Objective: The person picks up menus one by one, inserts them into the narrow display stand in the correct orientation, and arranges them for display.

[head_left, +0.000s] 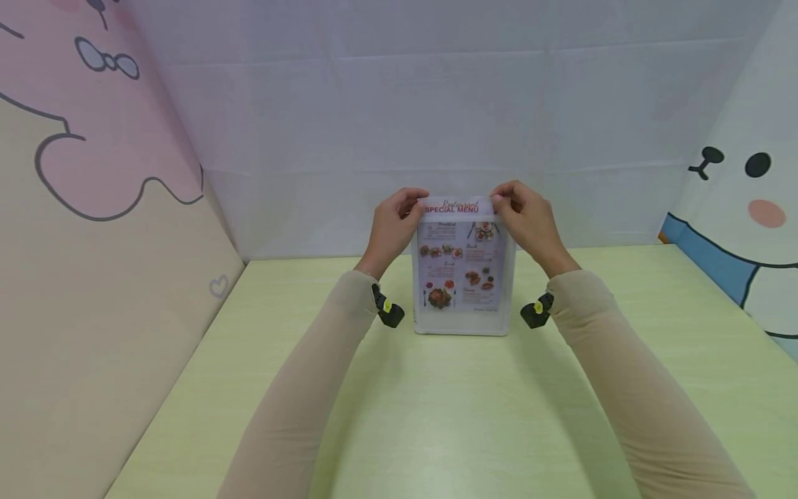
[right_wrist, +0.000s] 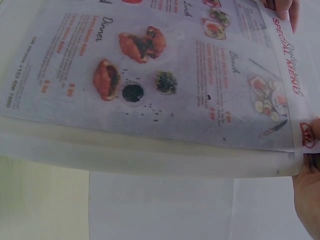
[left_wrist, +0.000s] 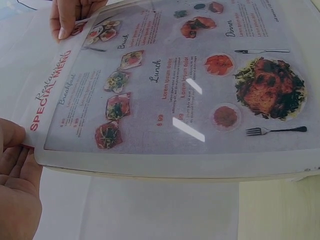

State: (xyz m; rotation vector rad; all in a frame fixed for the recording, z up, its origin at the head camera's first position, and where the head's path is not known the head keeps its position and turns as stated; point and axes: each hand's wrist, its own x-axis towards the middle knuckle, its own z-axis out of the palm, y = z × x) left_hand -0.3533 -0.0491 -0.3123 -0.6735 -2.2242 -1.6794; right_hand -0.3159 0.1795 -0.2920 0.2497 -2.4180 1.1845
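Note:
A menu sheet (head_left: 460, 267) headed "Restaurant SPECIAL MENU" sits in a white-edged clear menu holder (head_left: 461, 324), which stands upright on the table. The sheet's heading strip sticks out above the holder's top edge. At the upper left corner my left hand (head_left: 394, 225) pinches the sheet between thumb and fingers. My right hand (head_left: 528, 220) pinches its upper right corner the same way. Up close in the left wrist view, the left thumb and fingers (left_wrist: 17, 175) grip the sheet's edge beside the heading. The right hand (right_wrist: 309, 192) shows partly, cut off by the right wrist view's edge.
The pale yellow-green table (head_left: 436, 409) spreads around the holder. A white sheet-covered wall (head_left: 436, 104) stands close behind it. Side panels with cartoon drawings, pink and beige at left (head_left: 106, 277) and white and blue at right (head_left: 748, 208), flank the table.

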